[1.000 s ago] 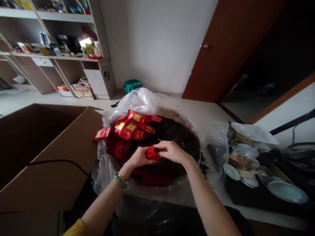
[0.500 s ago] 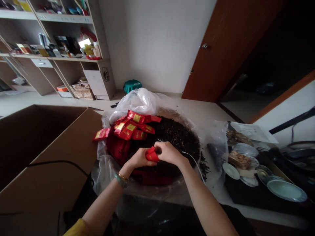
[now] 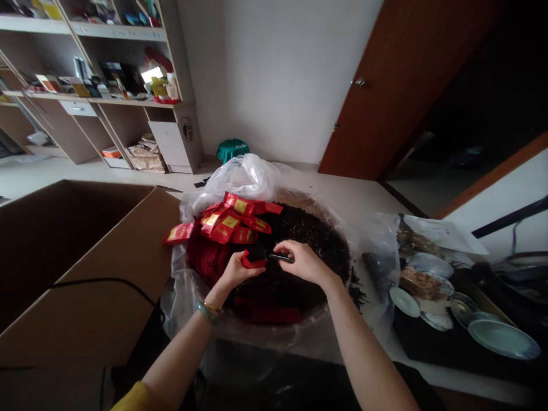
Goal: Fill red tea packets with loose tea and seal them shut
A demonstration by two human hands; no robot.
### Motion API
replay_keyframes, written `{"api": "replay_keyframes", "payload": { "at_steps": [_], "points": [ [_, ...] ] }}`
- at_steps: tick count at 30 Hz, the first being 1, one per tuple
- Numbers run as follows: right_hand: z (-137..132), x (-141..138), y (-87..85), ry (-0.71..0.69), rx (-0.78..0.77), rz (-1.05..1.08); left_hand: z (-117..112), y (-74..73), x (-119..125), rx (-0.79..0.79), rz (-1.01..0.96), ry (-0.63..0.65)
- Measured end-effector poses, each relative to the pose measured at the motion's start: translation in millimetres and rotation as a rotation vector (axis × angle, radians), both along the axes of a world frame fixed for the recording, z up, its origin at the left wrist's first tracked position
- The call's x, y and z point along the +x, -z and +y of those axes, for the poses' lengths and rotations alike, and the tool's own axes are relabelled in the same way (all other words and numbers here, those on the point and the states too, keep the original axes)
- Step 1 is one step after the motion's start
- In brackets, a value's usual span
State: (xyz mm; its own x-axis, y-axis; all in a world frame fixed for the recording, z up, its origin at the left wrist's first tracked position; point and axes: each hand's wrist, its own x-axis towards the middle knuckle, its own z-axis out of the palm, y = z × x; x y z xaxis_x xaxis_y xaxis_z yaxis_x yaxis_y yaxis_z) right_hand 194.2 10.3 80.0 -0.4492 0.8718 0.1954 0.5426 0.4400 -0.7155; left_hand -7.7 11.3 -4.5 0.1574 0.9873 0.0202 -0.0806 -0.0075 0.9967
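Observation:
My left hand (image 3: 236, 270) grips a small red packet (image 3: 252, 262), its mouth apparently open and dark inside. Close on its right, my right hand (image 3: 305, 262) pinches a dark, flat, narrow object (image 3: 282, 258) with a pale edge; its exact kind is unclear. Both hands are above a wide round container lined with clear plastic (image 3: 175, 265), which holds dark dried leaves (image 3: 317, 231). A loose heap of red packets with gold labels (image 3: 225, 227) lies at its left. Stacked red packets (image 3: 208, 260) sit below that heap, and more red packets (image 3: 272, 314) lie along the near side.
A large open cardboard box (image 3: 107, 279) stands at left, with a black cable (image 3: 103, 279) across it. At right are dishes (image 3: 503, 337) and clear bags (image 3: 383, 245). Behind are shelves (image 3: 124, 103), a green bundle (image 3: 232, 149) and a brown door (image 3: 363, 114).
My hands have moved apart. The red packet has shifted left in my left hand, and the dark narrow object now shows in my right fingers. The white cord no longer shows.

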Motion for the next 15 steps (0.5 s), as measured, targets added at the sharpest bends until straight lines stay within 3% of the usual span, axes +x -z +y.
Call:
{"api": "replay_keyframes", "payload": {
  "at_steps": [3,5,10,15],
  "points": [
    [-10.8,-7.5,-9.1,-0.074,0.217,-0.003,-1.1,-3.2,3.7,0.036,0.004,0.005],
    [-16.4,-14.9,-9.5,-0.097,0.259,-0.087,-2.2,-3.9,6.8,0.035,-0.002,-0.003],
    [-18.9,-27.9,1.3,-0.044,0.106,-0.302,-7.1,-2.2,15.4,0.034,0.005,0.057],
    [-13.9,-24.0,4.6,-0.048,0.052,-0.236,-10.7,-1.9,21.6,-0.016,-0.013,0.094]
  ]
}}
